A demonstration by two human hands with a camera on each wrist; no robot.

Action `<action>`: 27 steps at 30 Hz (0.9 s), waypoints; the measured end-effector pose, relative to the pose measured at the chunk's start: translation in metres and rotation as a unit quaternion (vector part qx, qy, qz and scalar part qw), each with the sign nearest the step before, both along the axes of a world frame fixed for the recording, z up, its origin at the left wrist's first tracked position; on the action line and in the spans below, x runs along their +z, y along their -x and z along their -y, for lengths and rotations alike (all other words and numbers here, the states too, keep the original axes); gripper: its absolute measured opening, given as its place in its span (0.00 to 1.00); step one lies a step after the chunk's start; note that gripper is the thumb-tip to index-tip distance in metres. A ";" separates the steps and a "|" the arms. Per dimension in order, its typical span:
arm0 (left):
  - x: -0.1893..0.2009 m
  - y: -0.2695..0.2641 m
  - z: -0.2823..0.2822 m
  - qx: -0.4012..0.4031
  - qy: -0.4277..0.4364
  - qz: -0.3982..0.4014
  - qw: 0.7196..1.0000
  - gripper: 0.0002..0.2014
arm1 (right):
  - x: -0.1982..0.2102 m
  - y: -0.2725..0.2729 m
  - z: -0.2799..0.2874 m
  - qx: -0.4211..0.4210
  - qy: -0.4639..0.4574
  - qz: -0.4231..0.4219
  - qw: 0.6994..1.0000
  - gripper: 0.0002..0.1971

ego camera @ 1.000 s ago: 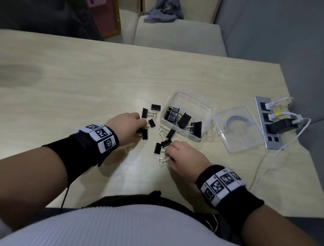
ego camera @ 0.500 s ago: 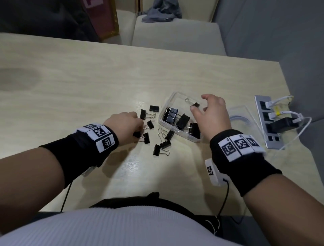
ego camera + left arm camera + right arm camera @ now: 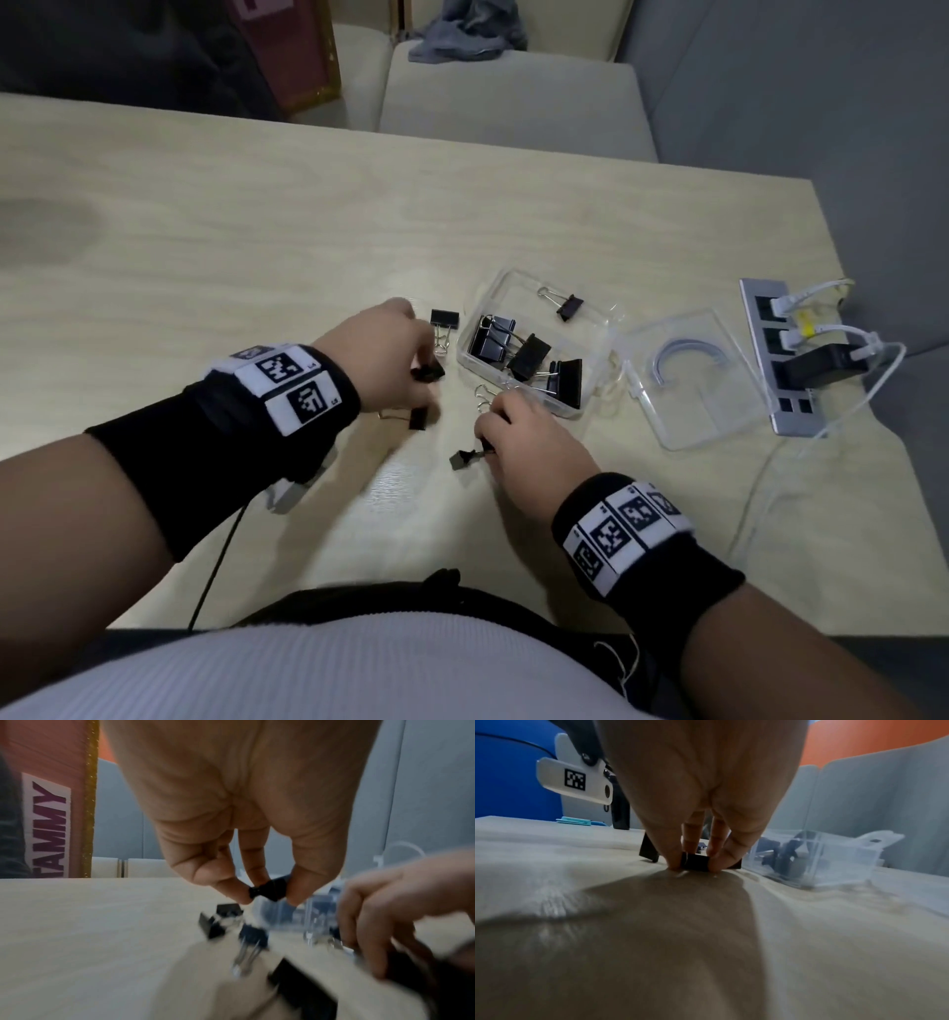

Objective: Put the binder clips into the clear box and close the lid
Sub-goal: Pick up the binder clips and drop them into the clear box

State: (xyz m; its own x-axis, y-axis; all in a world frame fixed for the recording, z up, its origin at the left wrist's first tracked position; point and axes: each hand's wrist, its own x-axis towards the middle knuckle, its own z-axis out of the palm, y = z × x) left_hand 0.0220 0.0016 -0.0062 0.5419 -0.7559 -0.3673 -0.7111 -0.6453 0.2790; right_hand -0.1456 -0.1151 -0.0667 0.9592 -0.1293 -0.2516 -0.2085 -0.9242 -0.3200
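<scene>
The clear box [image 3: 590, 318] sits open on the wooden table, with several black binder clips [image 3: 524, 354] inside. Its lid [image 3: 703, 406] lies flat to the right. My left hand [image 3: 395, 349] is just left of the box and pinches a small black clip [image 3: 270, 889] between thumb and fingers, lifted off the table. My right hand [image 3: 529, 442] is in front of the box, fingertips down on the table, pinching another black clip [image 3: 695, 863]. Loose clips lie between the hands: one [image 3: 444, 321] beside the box and one [image 3: 418, 419] under my left wrist.
A grey power strip [image 3: 775, 360] with white cables and a black plug lies right of the lid near the table's right edge. Cushioned seats [image 3: 508, 103] stand beyond the far edge. A black wire [image 3: 215, 565] hangs from my left wristband.
My right hand dropped a clip into the box's far end, then came back to the table in front of the box and took hold of another. My left hand lifted a clip.
</scene>
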 end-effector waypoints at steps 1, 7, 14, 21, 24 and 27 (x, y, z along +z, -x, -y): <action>0.006 0.000 0.009 0.008 0.034 0.002 0.999 0.15 | 0.000 0.001 0.002 -0.009 -0.014 0.012 1.000 0.10; 0.008 -0.010 0.070 0.067 0.172 0.012 0.983 0.15 | 0.015 0.010 0.014 -0.088 -0.111 0.048 0.989 0.14; -0.013 -0.021 0.108 0.099 0.210 -0.052 0.971 0.22 | 0.032 0.011 0.030 -0.167 -0.163 0.084 0.969 0.10; 0.004 -0.021 0.068 0.051 0.221 -0.001 0.974 0.12 | 0.047 -0.018 0.068 -0.357 -0.138 0.214 0.899 0.07; 0.005 -0.014 0.033 -0.014 0.110 0.005 0.994 0.10 | 0.050 -0.032 0.083 -0.394 -0.130 0.181 0.892 0.18; -0.001 -0.003 0.002 -0.076 -0.013 0.012 0.997 0.16 | 0.050 -0.039 0.082 -0.352 -0.071 0.096 0.929 0.26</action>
State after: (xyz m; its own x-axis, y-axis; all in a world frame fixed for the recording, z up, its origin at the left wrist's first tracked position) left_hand 0.0254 -0.0002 -0.0071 0.4303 -0.8202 -0.3769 -0.8078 -0.5362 0.2447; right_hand -0.1061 -0.1972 -0.0169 0.6789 -0.7194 -0.1468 -0.6712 -0.5271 -0.5212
